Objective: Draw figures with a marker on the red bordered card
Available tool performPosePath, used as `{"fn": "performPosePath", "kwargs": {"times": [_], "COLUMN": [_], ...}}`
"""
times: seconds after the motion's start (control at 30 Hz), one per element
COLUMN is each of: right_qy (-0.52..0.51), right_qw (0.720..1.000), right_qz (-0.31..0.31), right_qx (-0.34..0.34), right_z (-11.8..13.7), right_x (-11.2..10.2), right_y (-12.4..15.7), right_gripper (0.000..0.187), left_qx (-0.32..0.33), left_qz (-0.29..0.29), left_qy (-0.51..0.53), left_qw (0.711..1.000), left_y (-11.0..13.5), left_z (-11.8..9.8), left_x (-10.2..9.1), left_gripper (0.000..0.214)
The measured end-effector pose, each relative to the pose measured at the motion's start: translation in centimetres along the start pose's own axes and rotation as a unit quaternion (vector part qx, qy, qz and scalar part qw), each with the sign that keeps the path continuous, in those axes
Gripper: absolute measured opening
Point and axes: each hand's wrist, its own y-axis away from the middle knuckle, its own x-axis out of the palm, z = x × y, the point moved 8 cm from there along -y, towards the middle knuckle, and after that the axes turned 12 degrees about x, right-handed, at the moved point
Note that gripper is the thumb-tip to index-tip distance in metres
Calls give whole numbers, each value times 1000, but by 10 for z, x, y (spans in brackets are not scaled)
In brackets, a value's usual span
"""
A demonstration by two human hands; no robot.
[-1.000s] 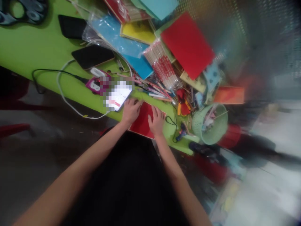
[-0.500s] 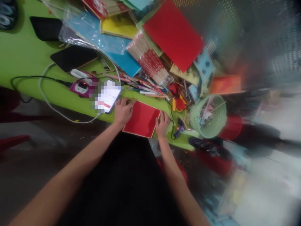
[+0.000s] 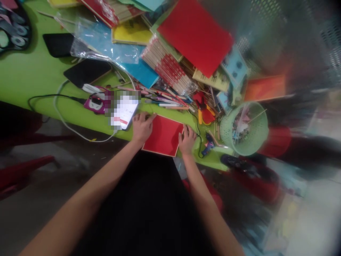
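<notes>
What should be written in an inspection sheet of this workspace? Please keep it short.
Surface: green table, crowded on its far side.
Work things: red panel with pale edges, lying flat.
Clutter: red sheet, wrapped sticks, green basket holding scraps.
Grips: left grip at the panel's left edge, right grip at its right; pinching unclear.
Cables: white cable from lit phone loops past the near edge; black cable runs into purple socket block.
Surroundings: red furniture at left; right background blurred.
</notes>
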Motion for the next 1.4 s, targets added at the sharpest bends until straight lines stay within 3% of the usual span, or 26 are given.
{"fn": "performPosePath", "kwargs": {"times": [1.4], "right_qy": [35], "right_qw": [999], "right_qz": [-20], "right_qx": [-12], "right_z": [10], "right_x": [-8], "right_y": [1], "right_gripper": [57], "left_qx": [17], "left_qz": [9], "left_qy": [-51], "left_qw": [999], "left_y": [-1], "left_z": [-5], "left_x": [-2], "left_gripper": [51]}}
